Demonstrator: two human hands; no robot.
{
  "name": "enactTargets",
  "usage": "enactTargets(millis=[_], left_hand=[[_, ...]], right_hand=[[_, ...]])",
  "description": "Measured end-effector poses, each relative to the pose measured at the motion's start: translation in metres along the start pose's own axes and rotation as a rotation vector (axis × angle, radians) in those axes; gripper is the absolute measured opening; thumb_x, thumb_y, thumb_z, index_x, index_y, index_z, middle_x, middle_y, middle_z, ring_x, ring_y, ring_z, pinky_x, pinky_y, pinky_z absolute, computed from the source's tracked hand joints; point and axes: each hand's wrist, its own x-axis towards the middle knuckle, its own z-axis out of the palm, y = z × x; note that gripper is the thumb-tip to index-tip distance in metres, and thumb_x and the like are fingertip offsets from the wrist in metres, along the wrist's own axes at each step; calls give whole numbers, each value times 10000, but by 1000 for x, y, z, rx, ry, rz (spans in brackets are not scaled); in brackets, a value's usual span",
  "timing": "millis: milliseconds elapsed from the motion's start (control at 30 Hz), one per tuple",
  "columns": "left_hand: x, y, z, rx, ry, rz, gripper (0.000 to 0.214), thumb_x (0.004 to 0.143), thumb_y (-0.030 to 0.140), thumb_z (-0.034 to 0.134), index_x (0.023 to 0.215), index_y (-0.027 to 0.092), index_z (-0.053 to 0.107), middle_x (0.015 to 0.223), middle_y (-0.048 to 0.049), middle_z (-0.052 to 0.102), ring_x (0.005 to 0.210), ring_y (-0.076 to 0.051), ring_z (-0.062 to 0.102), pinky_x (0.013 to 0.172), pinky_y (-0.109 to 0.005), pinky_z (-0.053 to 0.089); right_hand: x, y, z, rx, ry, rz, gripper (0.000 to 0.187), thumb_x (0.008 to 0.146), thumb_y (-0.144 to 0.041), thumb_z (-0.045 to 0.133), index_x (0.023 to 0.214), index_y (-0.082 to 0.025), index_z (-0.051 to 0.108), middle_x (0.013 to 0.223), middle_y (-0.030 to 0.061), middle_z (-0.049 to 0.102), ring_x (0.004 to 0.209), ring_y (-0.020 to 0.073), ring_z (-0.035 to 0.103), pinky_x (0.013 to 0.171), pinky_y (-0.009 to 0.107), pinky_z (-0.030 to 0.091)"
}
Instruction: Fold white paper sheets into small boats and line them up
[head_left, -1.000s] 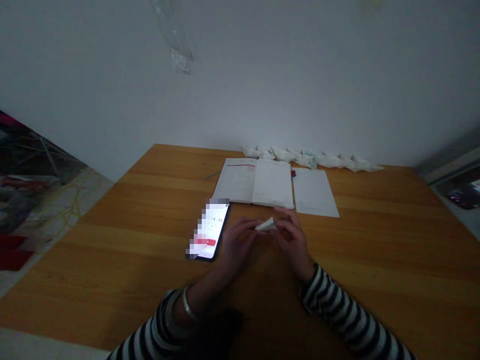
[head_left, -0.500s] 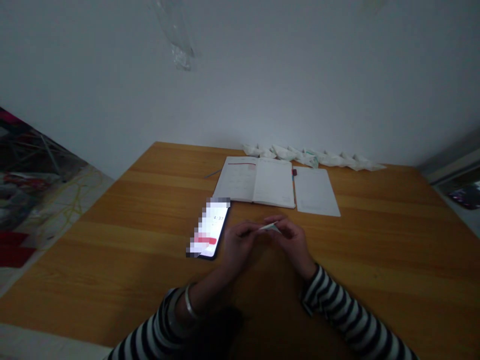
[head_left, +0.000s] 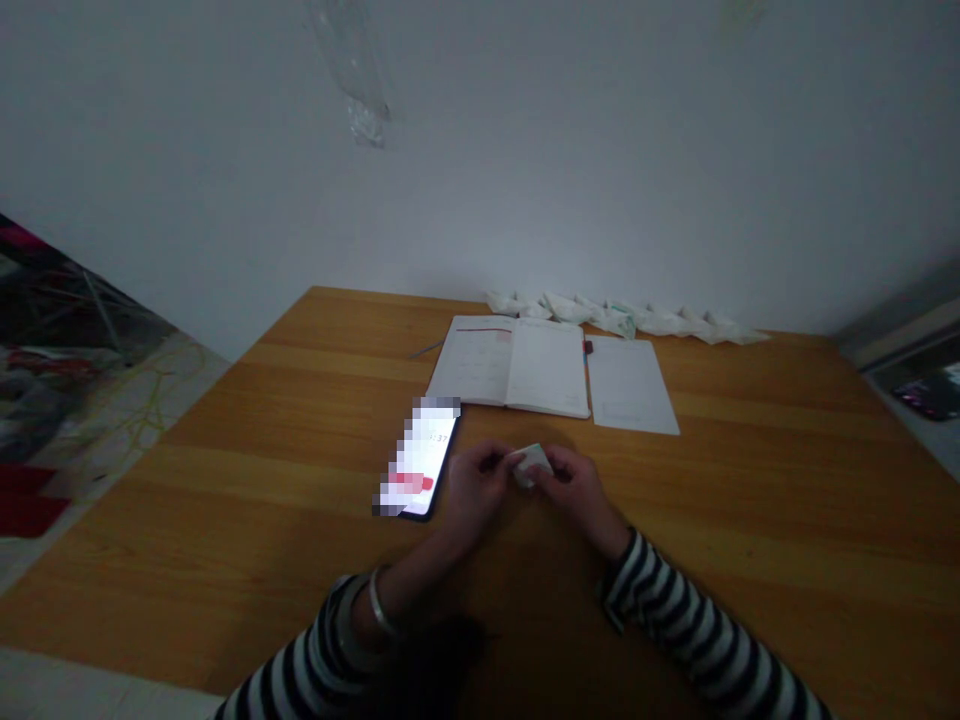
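Note:
Between my hands is a small piece of folded white paper, pinched by the fingers of both. My left hand is closed on its left edge, and my right hand grips its right side. Just left of my left hand lies a phone with a lit, partly blurred screen. Beyond my hands an open notebook lies flat, with a loose white sheet at its right side.
Along the back edge of the wooden table, against the wall, runs a row of several folded white papers. A thin pen-like stick pokes out left of the notebook. Clear plastic hangs on the wall.
The folded paper has turned from nearly edge-on to showing its flat face. My right fingers have shifted lower and now press on its front.

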Motion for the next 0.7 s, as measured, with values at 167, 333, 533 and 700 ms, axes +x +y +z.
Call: enactTargets(millis=[167, 333, 533, 700], left_hand=[[3, -3, 1, 56, -107, -17, 261, 872, 374, 624, 732, 166, 693, 707, -34, 720, 663, -184, 642, 633, -278, 473], [4, -1, -4, 211, -116, 38, 339, 910, 369, 556, 653, 161, 632, 617, -10, 639, 581, -157, 557, 569, -260, 363], [5, 3, -9, 174, -295, 113, 339, 902, 340, 557, 611, 166, 576, 580, 13, 554, 580, -137, 476, 577, -253, 327], [6, -2, -2, -180, -476, -62, 384, 901, 490, 548, 698, 166, 587, 639, 17, 532, 610, -136, 460, 565, -242, 368]], right_hand=[[0, 2, -2, 5, -16, 57, 401, 839, -581, 661, 749, -191, 631, 548, -20, 631, 440, 134, 583, 424, 241, 480], [-1, -1, -3, 51, -121, 32, 417, 908, -604, 558, 790, -210, 624, 591, -5, 651, 490, 152, 627, 487, 263, 527], [-3, -7, -4, -159, -107, -39, 471, 919, -603, 541, 679, -200, 587, 584, -27, 512, 528, 121, 464, 478, 238, 361], [-6, -7, -4, -160, -139, 37, 579, 958, -641, 403, 580, -206, 450, 544, -42, 371, 504, 111, 331, 470, 260, 267]])
